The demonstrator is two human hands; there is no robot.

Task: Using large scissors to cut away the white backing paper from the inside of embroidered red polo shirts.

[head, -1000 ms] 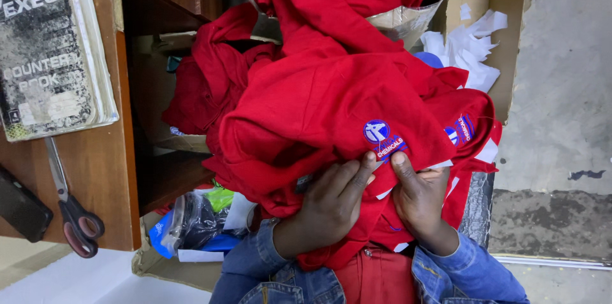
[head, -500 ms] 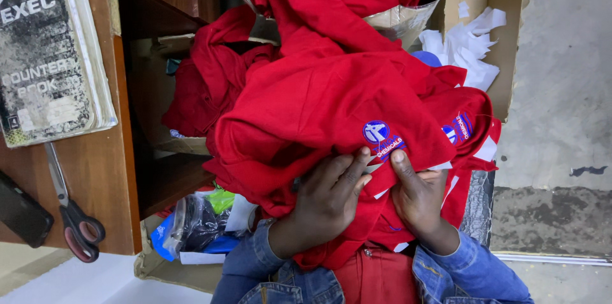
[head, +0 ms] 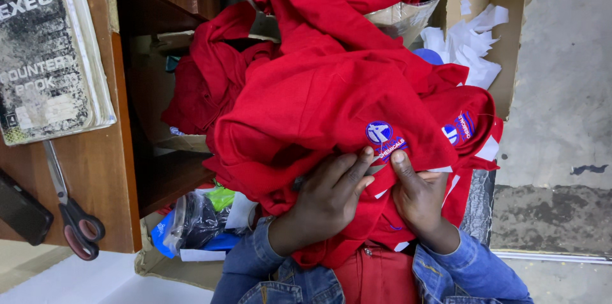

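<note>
Gripping the red garment [head: 331, 106] with both hands, we had it bunched up on our lap, right below the camera. Our left hand [head: 328, 199] lay flat and spread on the cloth, fingers [head: 357, 167] reaching up so that the fingertips touched the lower edge of a round blue-and-white embroidered badge [head: 380, 133]; whether that grip pinched a fold or only pressed on it, we could not tell. Our right hand [head: 417, 199] had its grip closed on the fabric just beside the badge, thumb on top and pointing up at it, the other fingers tucked under the cloth. The two hands sat close together, nearly touching, with the badge just above the gap between them. A second blue badge [head: 459, 128] showed on another fold to the right of the first. We wore blue denim sleeves [head: 472, 272].

More red cloth trailed upward from the bundle into a light sack [head: 408, 17] at the top of the view. White paper scraps [head: 468, 45] lay in a cardboard box behind the bundle to the right. To the left, a wooden worktop [head: 95, 183] carried a worn dark-covered book [head: 44, 55], and red-handled scissors [head: 73, 215] lay just below it beside a black flat object [head: 22, 211]. Under the worktop sat a crumpled plastic bag [head: 197, 221] with blue and green bits. Grey concrete floor [head: 567, 87] filled the right side.
</note>
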